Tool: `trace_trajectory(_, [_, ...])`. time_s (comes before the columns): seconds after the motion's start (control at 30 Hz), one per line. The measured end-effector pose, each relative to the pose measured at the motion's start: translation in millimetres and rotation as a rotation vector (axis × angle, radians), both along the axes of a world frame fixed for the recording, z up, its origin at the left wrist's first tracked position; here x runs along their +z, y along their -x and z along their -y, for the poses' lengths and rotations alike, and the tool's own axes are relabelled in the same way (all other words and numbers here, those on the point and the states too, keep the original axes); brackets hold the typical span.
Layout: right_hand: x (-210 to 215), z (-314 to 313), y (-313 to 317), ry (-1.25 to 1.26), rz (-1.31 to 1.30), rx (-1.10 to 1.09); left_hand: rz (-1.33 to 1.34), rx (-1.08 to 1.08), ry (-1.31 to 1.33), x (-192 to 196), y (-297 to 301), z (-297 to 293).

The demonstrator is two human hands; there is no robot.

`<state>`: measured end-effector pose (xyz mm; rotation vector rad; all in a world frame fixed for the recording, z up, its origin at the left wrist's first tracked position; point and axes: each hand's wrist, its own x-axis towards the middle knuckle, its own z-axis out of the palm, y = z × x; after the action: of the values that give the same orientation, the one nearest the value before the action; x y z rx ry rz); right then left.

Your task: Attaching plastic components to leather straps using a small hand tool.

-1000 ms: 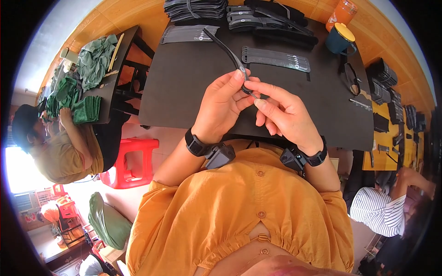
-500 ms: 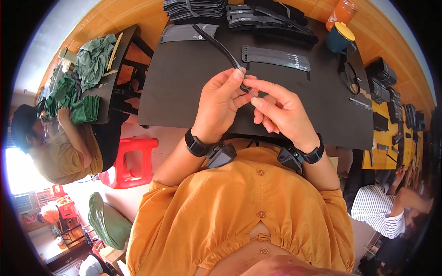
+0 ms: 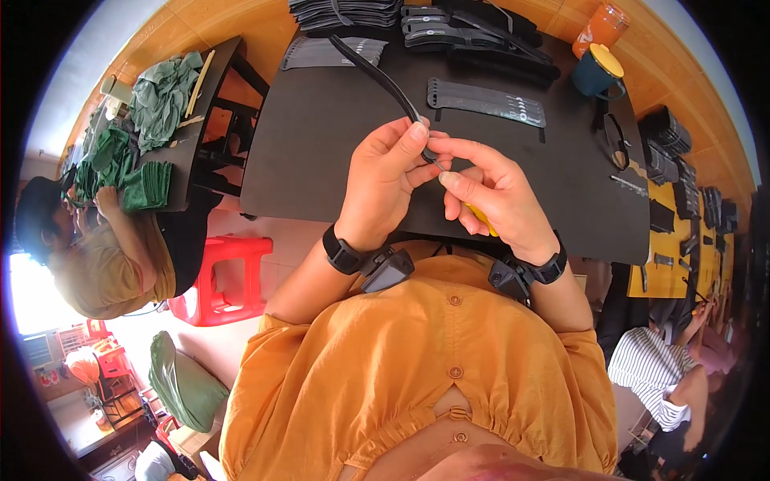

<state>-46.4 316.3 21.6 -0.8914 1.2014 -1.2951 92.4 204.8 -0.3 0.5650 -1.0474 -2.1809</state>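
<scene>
A long narrow black strap [image 3: 377,72] is pinched between the thumb and fingers of my left hand [image 3: 383,170]. Its free length rises away to the far left over the table, and its near end bends by my fingertips. My right hand [image 3: 499,188] is closed close beside it, thumb and forefinger at the strap's near end. A yellow-handled tool [image 3: 481,220] shows under the right palm, mostly hidden by the fingers. A thin metal-looking tip sticks out toward the strap end; its exact shape is too small to tell.
On the dark table [image 3: 305,152] lie a fanned row of grey-black straps [image 3: 485,103], another row [image 3: 333,53], and strap bundles [image 3: 345,14] at the back. A blue mug [image 3: 597,74] with a yellow lid and an orange container [image 3: 601,30] stand back right. Co-workers sit on both sides.
Both hands stay nearly in place at the strap end. More of the yellow handle shows below my right fingers. The view has shifted slightly.
</scene>
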Motion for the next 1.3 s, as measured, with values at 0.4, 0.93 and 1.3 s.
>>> trace_trajectory(0.4, [-12.2,2.1,0.9,0.125,-0.101,-0.117,0.02,0.023,-0.013,7.0,14.0,-3.4])
trace_trajectory(0.93, [-16.7,-4.7,15.4,0.148,0.029,-0.064,0.124,0.097,0.016,7.9,22.7,-14.0])
trace_trajectory(1.3, [-5.5,-2.4,11.8,0.253,-0.016,0.074,0.67,0.404,1.305,14.6,-12.8,-24.9])
